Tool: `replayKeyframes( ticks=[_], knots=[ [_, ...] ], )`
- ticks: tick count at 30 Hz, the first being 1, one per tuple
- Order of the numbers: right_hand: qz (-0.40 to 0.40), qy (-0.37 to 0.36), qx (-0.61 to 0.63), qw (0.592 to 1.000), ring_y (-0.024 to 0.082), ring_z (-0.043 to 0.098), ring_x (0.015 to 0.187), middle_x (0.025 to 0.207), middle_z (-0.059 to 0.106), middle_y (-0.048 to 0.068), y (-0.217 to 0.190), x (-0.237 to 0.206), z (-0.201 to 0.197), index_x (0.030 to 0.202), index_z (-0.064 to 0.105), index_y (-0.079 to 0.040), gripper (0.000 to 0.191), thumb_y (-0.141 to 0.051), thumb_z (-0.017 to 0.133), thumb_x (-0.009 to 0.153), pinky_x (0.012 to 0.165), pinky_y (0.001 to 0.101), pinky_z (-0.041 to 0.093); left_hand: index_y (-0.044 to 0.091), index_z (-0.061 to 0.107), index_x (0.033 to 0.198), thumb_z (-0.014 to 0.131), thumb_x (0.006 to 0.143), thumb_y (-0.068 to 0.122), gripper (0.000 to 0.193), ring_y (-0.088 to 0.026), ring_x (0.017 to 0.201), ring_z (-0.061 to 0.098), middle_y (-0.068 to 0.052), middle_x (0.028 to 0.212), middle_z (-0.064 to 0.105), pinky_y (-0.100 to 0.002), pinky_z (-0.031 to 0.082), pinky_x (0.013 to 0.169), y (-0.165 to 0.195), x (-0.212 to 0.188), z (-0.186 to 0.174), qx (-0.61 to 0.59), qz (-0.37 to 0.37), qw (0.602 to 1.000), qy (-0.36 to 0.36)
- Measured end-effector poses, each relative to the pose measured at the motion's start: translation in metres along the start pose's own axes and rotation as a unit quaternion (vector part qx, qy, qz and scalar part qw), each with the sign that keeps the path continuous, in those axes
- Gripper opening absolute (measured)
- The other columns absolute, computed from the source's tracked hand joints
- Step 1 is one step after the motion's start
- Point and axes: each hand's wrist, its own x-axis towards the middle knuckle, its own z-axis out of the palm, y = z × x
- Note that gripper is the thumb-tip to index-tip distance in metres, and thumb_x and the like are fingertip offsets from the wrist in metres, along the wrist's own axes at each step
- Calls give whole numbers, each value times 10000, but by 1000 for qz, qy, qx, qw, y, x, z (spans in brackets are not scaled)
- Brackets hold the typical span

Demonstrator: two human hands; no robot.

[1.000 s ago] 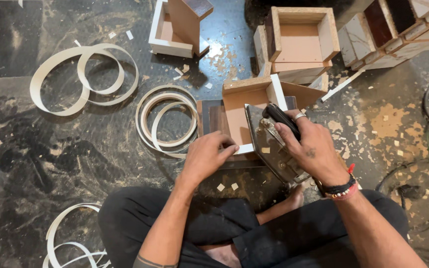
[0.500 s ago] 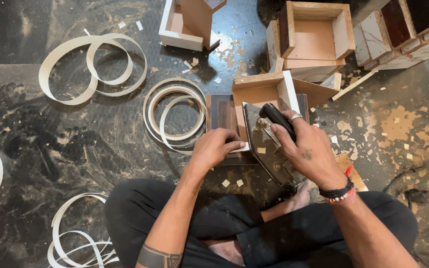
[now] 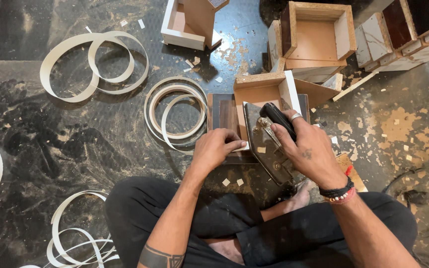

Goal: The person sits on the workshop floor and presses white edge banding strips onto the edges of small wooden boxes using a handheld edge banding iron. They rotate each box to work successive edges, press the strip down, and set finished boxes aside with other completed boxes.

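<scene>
Iron [image 3: 266, 149], old metal type with black handle, sits on front edge of open particleboard box [image 3: 266, 97], on floor [image 3: 100, 144] directly ahead of your crossed legs. Your right hand [image 3: 309, 149] closed around handle, fingers fully wrapped. Iron long axis runs away from you, tip pointing slightly left toward box. Your left hand [image 3: 217, 148] just left of iron, fingers curled, tips pressing white edge strip [image 3: 242, 147] on box edge; holds nothing. Right hand is on the tool, left beside it. Coils of white edge banding [image 3: 175, 111] lie further left.
</scene>
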Motion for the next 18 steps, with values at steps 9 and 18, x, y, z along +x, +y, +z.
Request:
replayKeyframes(
  ticks=[9, 18],
  knots=[
    [-19, 6, -11, 1000, 414, 698, 728, 736, 702, 197, 0, 1, 0, 1232, 645, -119, 393, -414, 597, 977, 636, 502, 505, 146, 816, 888, 756, 822, 443, 310, -273, 720, 720, -83, 730, 737, -405, 509, 666, 2, -1, -1, -8, -15, 1000, -9],
    [-25, 8, -31, 999, 414, 699, 731, 736, 710, 190, 2, 2, 2, 1227, 645, -121, 401, -432, 584, 980, 648, 508, 507, 117, 805, 890, 730, 845, 411, 307, -258, 732, 735, -75, 747, 752, -403, 522, 687, 10, -4, -7, -25, -19, 999, -15]
  ],
)
